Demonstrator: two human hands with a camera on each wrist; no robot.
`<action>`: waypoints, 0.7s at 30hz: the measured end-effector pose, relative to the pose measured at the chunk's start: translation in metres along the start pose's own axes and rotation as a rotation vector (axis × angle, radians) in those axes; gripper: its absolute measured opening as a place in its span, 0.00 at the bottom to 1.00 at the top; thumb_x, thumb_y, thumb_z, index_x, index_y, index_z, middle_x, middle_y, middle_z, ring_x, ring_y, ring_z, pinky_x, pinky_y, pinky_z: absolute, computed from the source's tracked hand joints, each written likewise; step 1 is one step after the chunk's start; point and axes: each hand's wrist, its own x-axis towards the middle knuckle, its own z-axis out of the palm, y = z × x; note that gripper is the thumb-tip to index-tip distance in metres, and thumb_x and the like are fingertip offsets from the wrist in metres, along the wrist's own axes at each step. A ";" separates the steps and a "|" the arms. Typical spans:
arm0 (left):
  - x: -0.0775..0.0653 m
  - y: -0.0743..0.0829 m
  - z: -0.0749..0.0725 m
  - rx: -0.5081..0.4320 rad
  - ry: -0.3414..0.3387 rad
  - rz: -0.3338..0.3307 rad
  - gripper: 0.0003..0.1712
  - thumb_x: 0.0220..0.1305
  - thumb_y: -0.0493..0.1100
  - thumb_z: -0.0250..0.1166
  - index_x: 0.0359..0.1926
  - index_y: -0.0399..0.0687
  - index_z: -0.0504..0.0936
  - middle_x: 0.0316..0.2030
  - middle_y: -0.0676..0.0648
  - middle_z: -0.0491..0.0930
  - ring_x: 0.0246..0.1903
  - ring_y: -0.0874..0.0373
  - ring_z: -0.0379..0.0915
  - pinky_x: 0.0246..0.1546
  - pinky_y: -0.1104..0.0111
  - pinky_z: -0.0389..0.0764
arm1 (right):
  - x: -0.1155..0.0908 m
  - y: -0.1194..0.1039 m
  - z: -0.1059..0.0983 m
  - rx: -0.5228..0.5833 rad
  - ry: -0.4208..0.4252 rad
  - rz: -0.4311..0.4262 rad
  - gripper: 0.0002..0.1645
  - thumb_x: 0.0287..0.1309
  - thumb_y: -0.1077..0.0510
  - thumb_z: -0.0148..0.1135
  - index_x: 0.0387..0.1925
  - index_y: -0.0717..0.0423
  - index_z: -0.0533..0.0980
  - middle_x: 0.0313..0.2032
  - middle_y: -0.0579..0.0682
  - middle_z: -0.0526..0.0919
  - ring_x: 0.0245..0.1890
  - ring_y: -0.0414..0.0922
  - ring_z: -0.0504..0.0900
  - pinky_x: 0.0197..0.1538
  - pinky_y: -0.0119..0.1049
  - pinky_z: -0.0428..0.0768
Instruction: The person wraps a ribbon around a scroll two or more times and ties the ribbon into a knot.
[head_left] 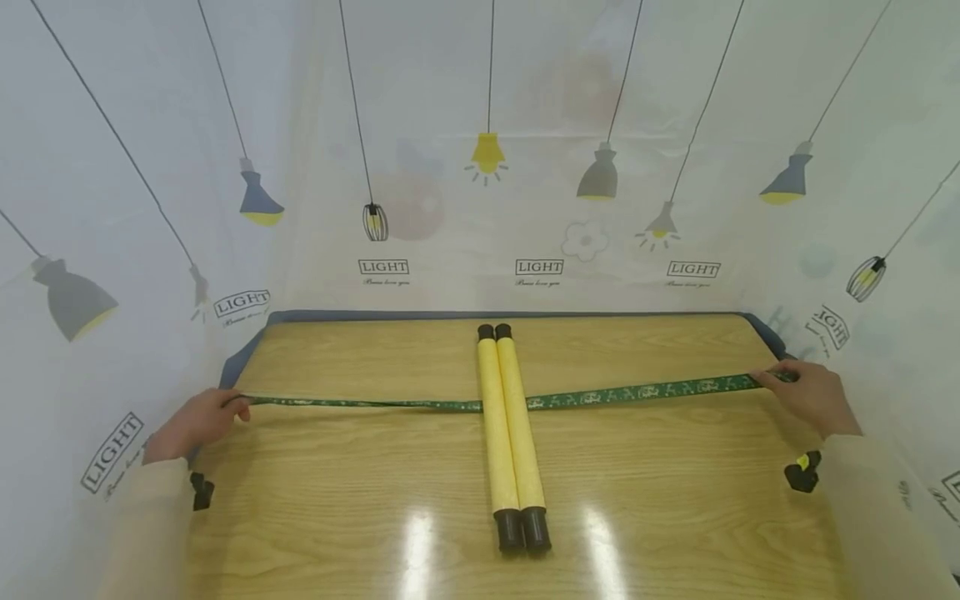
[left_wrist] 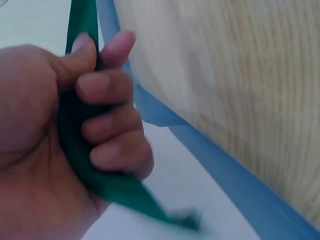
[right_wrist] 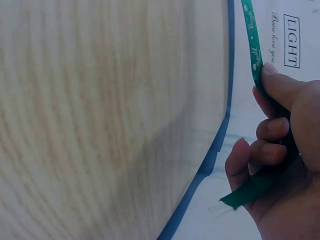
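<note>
A green ribbon (head_left: 637, 392) with a pale printed pattern stretches across the table from hand to hand. Its middle is hidden beneath two yellow rods (head_left: 498, 417) with dark end caps, which lie side by side. My left hand (head_left: 206, 417) pinches the ribbon near one end between thumb and forefinger. In the left wrist view, the other fingers curl round the green ribbon (left_wrist: 82, 155) and its tail hangs past the palm. At the far side, my right hand (head_left: 813, 398) pinches the other end. The frayed tip of the ribbon (right_wrist: 247, 192) sticks out below those fingers in the right wrist view.
The wooden table (head_left: 337, 483) has a blue edge (head_left: 510, 315). Small black objects lie near the left forearm (head_left: 201, 492) and the right forearm (head_left: 803, 472), the right one with a yellow part. A white sheet (head_left: 465, 67) printed with lamps surrounds the table.
</note>
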 end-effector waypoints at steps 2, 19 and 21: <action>0.002 -0.001 0.000 0.009 -0.002 -0.023 0.23 0.78 0.42 0.44 0.47 0.27 0.80 0.29 0.39 0.75 0.27 0.51 0.69 0.32 0.58 0.72 | -0.001 0.004 0.003 -0.006 -0.009 -0.014 0.38 0.68 0.35 0.52 0.48 0.69 0.78 0.51 0.79 0.74 0.47 0.74 0.72 0.46 0.68 0.70; 0.010 -0.001 0.016 0.048 -0.007 -0.101 0.27 0.72 0.49 0.54 0.52 0.23 0.73 0.42 0.27 0.77 0.40 0.36 0.74 0.40 0.49 0.77 | -0.008 0.013 -0.005 0.027 -0.116 0.017 0.46 0.72 0.32 0.41 0.59 0.73 0.69 0.55 0.77 0.71 0.52 0.72 0.70 0.49 0.65 0.71; 0.009 0.005 0.015 0.048 0.031 -0.085 0.32 0.70 0.51 0.56 0.58 0.22 0.69 0.51 0.21 0.71 0.49 0.28 0.67 0.46 0.42 0.73 | -0.006 0.011 -0.010 0.034 -0.124 0.012 0.47 0.72 0.32 0.39 0.63 0.74 0.65 0.59 0.79 0.66 0.55 0.75 0.66 0.52 0.69 0.67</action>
